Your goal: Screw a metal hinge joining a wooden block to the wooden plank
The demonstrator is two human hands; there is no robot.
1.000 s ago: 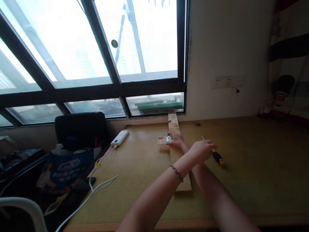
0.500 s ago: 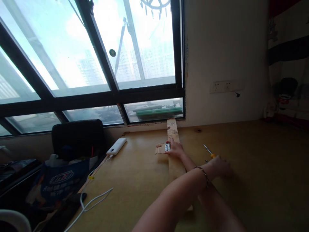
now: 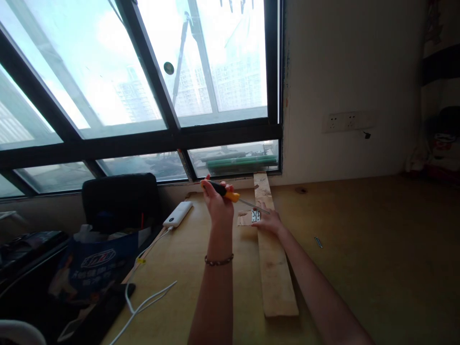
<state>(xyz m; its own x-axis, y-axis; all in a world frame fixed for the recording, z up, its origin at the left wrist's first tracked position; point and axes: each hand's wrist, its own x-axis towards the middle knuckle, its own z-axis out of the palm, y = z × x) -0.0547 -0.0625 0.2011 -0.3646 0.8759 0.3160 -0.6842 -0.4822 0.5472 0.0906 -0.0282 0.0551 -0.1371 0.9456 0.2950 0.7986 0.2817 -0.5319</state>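
My left hand (image 3: 218,203), with a braided band on its wrist, is closed around a screwdriver (image 3: 230,194) with a yellow-and-black handle. Its shaft slants right and down over the wooden board, with the tip in front of my right hand (image 3: 269,221). That hand grips a small metal hinge (image 3: 255,215) at the board's left edge. The long wooden board (image 3: 275,273) lies lengthwise away from me, and a short thin wood piece (image 3: 244,218) sticks out left from under the hinge. What the fingertips touch beneath is hidden.
A white power bank (image 3: 178,214) with a white cable (image 3: 143,304) lies on the left of the table (image 3: 359,287). Small metal screws (image 3: 318,242) lie right of the board. A black chair (image 3: 120,199) and a blue bag (image 3: 95,268) stand left, below the window.
My left hand was crossed over the right arm beside the screwdriver. It has swung left and now holds the screwdriver near the hinge. My right hand stays at the hinge.
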